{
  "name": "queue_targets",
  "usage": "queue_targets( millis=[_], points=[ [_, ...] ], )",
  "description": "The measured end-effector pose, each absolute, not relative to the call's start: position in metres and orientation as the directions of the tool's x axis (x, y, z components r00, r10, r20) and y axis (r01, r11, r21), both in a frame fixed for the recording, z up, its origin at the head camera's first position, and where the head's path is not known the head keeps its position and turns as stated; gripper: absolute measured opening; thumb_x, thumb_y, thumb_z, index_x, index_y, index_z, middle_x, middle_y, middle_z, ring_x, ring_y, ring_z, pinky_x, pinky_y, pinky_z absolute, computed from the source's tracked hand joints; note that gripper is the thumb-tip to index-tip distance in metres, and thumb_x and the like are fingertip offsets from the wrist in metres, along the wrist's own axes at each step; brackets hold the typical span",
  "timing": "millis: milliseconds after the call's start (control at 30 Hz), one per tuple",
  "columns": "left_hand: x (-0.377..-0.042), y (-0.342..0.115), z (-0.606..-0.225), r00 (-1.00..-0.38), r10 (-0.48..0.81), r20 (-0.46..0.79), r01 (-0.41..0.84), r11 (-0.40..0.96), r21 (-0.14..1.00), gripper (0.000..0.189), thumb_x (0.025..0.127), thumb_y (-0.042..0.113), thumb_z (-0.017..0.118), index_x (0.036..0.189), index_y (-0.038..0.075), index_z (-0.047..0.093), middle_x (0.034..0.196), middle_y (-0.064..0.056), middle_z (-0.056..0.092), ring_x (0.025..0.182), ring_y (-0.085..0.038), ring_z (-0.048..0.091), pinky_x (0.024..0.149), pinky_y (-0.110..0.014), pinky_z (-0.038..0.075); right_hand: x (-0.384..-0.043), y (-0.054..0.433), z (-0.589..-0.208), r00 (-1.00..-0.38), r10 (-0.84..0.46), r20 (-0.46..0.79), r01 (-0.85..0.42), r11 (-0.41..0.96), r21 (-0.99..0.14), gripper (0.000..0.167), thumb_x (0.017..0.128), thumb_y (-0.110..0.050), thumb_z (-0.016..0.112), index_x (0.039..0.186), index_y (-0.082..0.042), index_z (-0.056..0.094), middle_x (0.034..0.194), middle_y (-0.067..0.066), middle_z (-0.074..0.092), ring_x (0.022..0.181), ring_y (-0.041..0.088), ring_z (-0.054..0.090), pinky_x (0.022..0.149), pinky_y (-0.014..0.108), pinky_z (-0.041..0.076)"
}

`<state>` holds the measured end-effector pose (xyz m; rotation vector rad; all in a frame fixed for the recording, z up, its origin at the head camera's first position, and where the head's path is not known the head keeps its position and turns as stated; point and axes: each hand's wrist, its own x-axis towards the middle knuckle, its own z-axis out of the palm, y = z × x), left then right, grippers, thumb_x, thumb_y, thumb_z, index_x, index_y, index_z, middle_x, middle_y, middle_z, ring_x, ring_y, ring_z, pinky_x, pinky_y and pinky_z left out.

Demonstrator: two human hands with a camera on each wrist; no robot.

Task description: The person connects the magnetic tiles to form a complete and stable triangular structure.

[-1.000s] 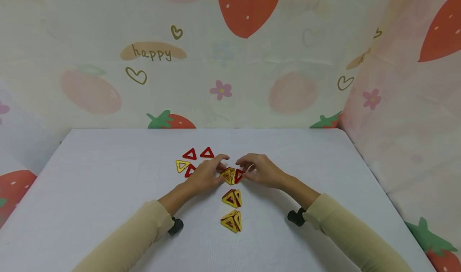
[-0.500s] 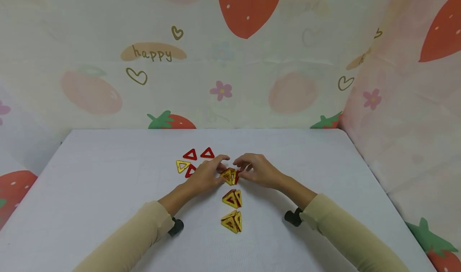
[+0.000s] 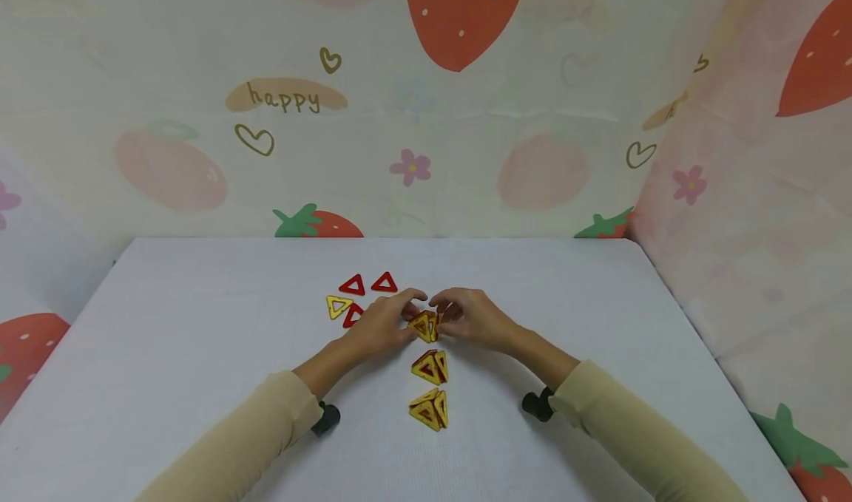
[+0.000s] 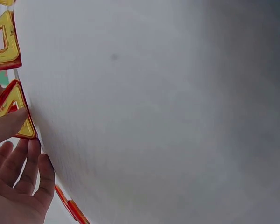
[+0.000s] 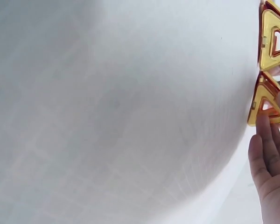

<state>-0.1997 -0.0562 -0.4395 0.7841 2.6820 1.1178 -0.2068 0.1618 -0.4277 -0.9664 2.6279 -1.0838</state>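
In the head view, a small pyramid of yellow and red triangular magnetic tiles [image 3: 423,326] stands between the two hands. My left hand [image 3: 382,324] holds its left side, the thumb lying across a yellow face [image 4: 25,127] in the left wrist view. From the right, my right hand [image 3: 475,319] pinches a red triangular tile against the pyramid; fingers and yellow tiles mostly hide that red piece. The right wrist view shows the right fingers [image 5: 266,154] touching the pyramid [image 5: 255,108]. Two similar pyramids, a middle one [image 3: 430,367] and a front one [image 3: 430,409], line up nearer me.
Left of the hands lie loose flat triangles: a yellow one [image 3: 338,307] and three red ones, among them one at the back [image 3: 384,282] and one partly behind the left hand [image 3: 353,315]. A white table [image 3: 220,339] meets a strawberry-print backdrop [image 3: 466,191] behind.
My right hand has moved slightly left, bringing the red triangle from beside the pyramid up against its right side. The left hand has stayed almost still.
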Motion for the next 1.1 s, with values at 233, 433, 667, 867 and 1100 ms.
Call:
queue_targets(
  millis=[233,433,667,867,1100],
  points=[
    [-0.2000,-0.0560,-0.4402,-0.845,0.528,0.090,0.435,0.578,0.691,0.042,0.086,0.002,0.076,0.125,0.006,0.061,0.113,-0.009,0.070,0.105,-0.021,0.067,0.095,-0.039,0.053,-0.2057,0.1612,-0.4268,-0.794,-0.603,0.077,-0.483,0.549,-0.682,0.037,0.087,-0.005,0.075,0.123,0.000,0.063,0.110,0.009,0.067,0.094,0.017,0.067,0.078,0.022,0.055],
    [-0.2010,-0.0566,-0.4424,-0.835,0.539,0.110,0.461,0.576,0.676,0.035,0.086,0.003,0.076,0.120,0.006,0.066,0.112,-0.006,0.071,0.103,-0.018,0.066,0.094,-0.036,0.053,-0.2058,0.1605,-0.4275,-0.797,-0.601,0.056,-0.468,0.558,-0.685,0.036,0.087,-0.005,0.075,0.121,0.001,0.064,0.114,0.012,0.067,0.094,0.017,0.067,0.079,0.022,0.055],
    [-0.1998,-0.0553,-0.4399,-0.842,0.530,0.098,0.449,0.589,0.672,0.035,0.086,0.003,0.076,0.120,0.006,0.066,0.112,-0.005,0.070,0.103,-0.018,0.065,0.094,-0.036,0.053,-0.2059,0.1595,-0.4284,-0.810,-0.585,0.036,-0.451,0.584,-0.675,0.037,0.087,-0.005,0.076,0.122,0.000,0.064,0.116,0.011,0.066,0.096,0.018,0.066,0.081,0.023,0.055],
    [-0.1997,-0.0552,-0.4388,-0.838,0.535,0.108,0.458,0.582,0.672,0.035,0.086,0.003,0.076,0.119,0.005,0.066,0.111,-0.006,0.070,0.101,-0.017,0.065,0.093,-0.035,0.053,-0.2054,0.1581,-0.4283,-0.814,-0.580,0.034,-0.453,0.596,-0.663,0.038,0.086,-0.006,0.077,0.122,-0.001,0.064,0.116,0.011,0.066,0.096,0.018,0.066,0.080,0.023,0.055],
    [-0.2006,-0.0545,-0.4369,-0.838,0.534,0.108,0.457,0.581,0.674,0.034,0.087,0.002,0.075,0.119,0.003,0.066,0.112,-0.007,0.070,0.101,-0.018,0.065,0.094,-0.036,0.053,-0.2059,0.1578,-0.4286,-0.804,-0.592,0.059,-0.486,0.596,-0.639,0.037,0.086,-0.007,0.077,0.120,-0.001,0.065,0.112,0.010,0.067,0.094,0.019,0.066,0.077,0.022,0.054]
  ],
)
